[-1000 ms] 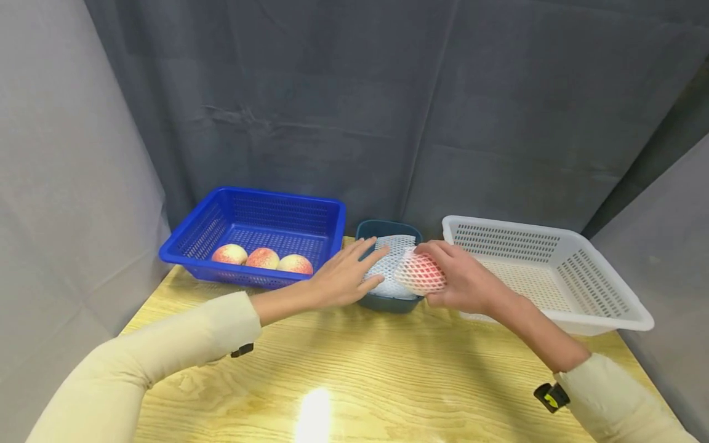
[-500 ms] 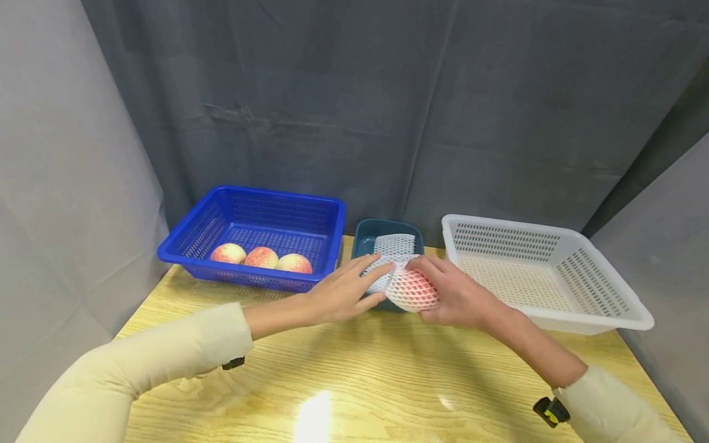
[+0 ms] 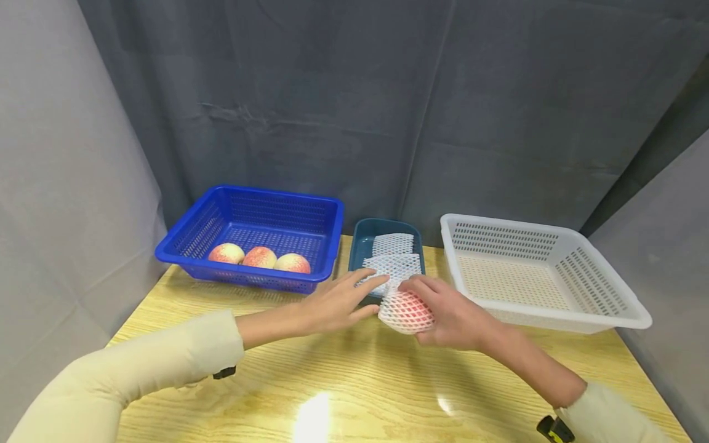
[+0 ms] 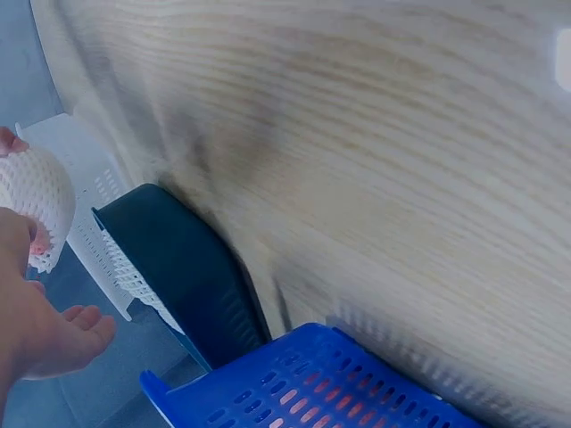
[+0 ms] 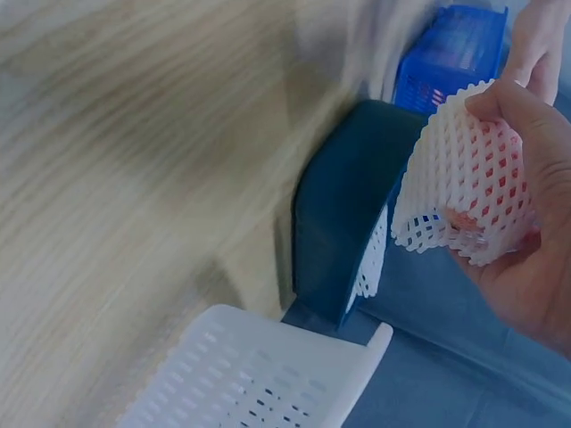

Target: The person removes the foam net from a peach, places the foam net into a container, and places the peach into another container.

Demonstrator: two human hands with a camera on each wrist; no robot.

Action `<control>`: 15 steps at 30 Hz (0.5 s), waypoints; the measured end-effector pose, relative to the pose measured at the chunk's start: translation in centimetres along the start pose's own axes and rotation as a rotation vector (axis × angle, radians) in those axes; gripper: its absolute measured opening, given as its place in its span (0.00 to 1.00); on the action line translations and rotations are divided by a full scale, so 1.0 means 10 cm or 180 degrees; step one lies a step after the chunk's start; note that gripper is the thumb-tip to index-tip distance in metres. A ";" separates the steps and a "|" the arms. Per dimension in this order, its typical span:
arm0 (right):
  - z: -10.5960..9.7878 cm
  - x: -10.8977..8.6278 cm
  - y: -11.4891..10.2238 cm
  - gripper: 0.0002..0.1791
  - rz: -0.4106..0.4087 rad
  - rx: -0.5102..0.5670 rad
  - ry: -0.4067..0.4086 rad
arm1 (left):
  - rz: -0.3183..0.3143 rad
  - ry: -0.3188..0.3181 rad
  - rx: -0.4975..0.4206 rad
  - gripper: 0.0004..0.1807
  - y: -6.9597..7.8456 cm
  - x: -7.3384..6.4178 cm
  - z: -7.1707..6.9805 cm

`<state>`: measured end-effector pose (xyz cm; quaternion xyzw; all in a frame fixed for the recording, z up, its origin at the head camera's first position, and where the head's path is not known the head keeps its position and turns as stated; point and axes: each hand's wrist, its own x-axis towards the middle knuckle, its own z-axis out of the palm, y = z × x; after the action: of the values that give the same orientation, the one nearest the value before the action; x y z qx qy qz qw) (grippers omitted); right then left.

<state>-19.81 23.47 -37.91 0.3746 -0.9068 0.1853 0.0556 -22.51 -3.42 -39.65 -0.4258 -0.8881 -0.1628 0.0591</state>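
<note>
My right hand (image 3: 451, 312) grips a peach (image 3: 412, 311) sleeved in a white foam net (image 3: 394, 317), just in front of the dark teal bin (image 3: 357, 246). In the right wrist view, the loose open end of the net flares out and the reddish peach shows through its mesh. My left hand (image 3: 338, 301) lies beside the netted peach with its fingers fairly straight, near the net's left side; whether they touch it is hard to tell. More white foam nets (image 3: 393, 244) lie flat in the bin.
A blue basket (image 3: 252, 191) on the left holds three bare peaches (image 3: 259, 257). To the right stands a white basket (image 3: 506, 277). All rest on a wooden table (image 3: 376, 387), with a grey curtain (image 3: 304, 92) behind.
My right hand has drawn the netted peach toward me and slightly left, out from over the teal bin. My left hand has come back alongside it, uncovering the nets in the bin.
</note>
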 end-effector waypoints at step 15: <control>0.24 -0.12 -0.07 0.45 -0.0040 0.0094 -0.0185 | 0.0037 0.0036 -0.0096 0.30 -0.05 -0.20 0.16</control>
<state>-18.37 22.95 -40.23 0.3862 -0.9028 0.1874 0.0248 -21.55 -4.66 -41.77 -0.4308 -0.8827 -0.1782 0.0586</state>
